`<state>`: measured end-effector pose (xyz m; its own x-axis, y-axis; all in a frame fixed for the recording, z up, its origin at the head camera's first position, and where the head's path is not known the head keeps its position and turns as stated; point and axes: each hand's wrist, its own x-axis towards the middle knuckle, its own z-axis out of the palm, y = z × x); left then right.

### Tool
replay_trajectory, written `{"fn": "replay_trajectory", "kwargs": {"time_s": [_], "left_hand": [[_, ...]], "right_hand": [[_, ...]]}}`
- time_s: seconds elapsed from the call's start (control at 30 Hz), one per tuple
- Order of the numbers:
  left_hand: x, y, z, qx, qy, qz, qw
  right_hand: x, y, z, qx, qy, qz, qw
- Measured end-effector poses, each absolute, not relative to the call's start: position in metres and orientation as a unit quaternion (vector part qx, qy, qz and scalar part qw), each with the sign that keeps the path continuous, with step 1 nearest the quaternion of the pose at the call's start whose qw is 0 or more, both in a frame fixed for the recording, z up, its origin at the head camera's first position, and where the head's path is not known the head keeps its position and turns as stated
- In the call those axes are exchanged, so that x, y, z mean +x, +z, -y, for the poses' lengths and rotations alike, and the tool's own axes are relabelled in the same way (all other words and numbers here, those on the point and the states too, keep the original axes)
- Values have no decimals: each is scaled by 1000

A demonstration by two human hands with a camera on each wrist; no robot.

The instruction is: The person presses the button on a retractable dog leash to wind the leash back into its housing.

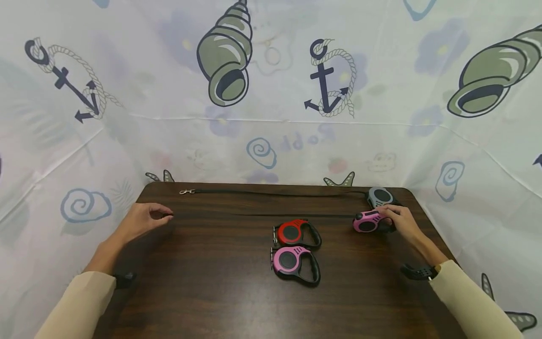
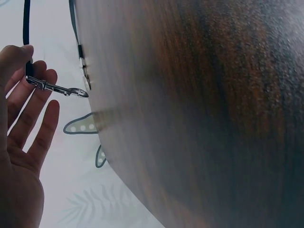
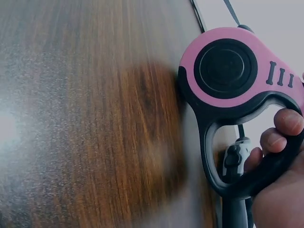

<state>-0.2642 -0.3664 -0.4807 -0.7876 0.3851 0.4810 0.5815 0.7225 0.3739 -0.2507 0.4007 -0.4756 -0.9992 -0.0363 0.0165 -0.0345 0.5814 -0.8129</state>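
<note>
My left hand (image 1: 144, 221) pinches the end of a black leash strap (image 2: 26, 23) between thumb and fingers at the table's left side. A silver snap hook (image 2: 59, 89) dangles beside its other fingers, which are loosely spread. Across the table, the fingers of my right hand (image 1: 400, 223) curl round the black handle of a pink retractable dog leash (image 1: 366, 221). The strap (image 1: 292, 215) runs stretched out between both hands. Right behind the pink casing lies a grey retractable leash (image 1: 379, 195), its strap (image 1: 271, 193) drawn out leftward to a metal snap hook (image 1: 187, 192).
A red retractable leash (image 1: 291, 232) lies mid-table with a second pink one (image 1: 288, 260) just in front of it, straps wound in. The dark wooden table (image 1: 203, 292) has rounded back corners. Printed white cloth (image 1: 271, 155) hangs behind it and at both sides.
</note>
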Motion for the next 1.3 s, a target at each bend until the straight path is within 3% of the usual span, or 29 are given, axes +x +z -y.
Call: {"fn": "replay_trajectory", "kwargs": {"time_s": [0.53, 0.77, 1.3], "left_hand": [[-263, -483, 371, -269, -249, 906, 211], [-260, -481, 371, -270, -245, 905, 220], [-262, -479, 370, -270, -246, 905, 217]], "right_hand": [[-238, -468, -398, -57, -633, -772, 7], [-234, -466, -402, -68, -665, -743, 32], [-227, -467, -402, -55, -670, -740, 18]]}}
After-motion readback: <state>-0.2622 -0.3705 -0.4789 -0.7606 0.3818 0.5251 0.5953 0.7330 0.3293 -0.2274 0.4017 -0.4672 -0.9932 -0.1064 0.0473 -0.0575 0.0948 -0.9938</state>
